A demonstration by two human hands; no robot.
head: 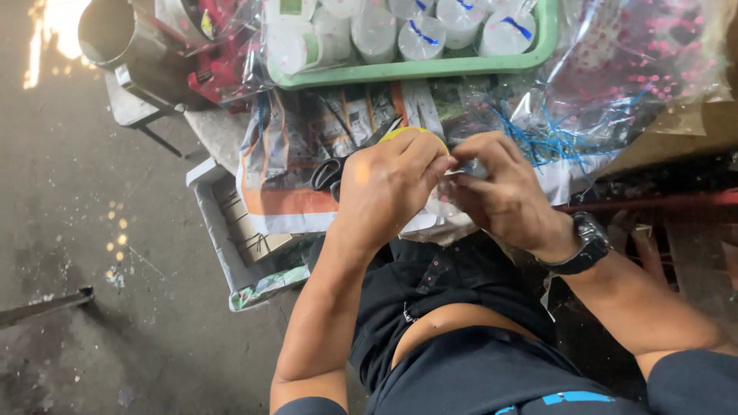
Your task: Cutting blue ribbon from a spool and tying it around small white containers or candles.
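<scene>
Newspaper-covered bench (292,200); left hand (392,184), right hand (500,192) fingers pinching small clear packet (461,170).

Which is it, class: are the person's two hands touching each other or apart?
Touching. The head view shows the left hand and the right hand meeting at the fingertips, pinched together on a small clear piece, with no gap visible between them.

A green tray (400,71) sits at the top, full of small white cups (419,34) with clear lids and blue ties. Under it lies a sheet of newspaper (307,146), with black scissors (329,173) on it. Loose blue strings (565,142) lie to the right, beside a clear bag with pink dots (638,54). A grey metal pot (111,31) stands at the top left, above the dark floor (92,253)
</scene>
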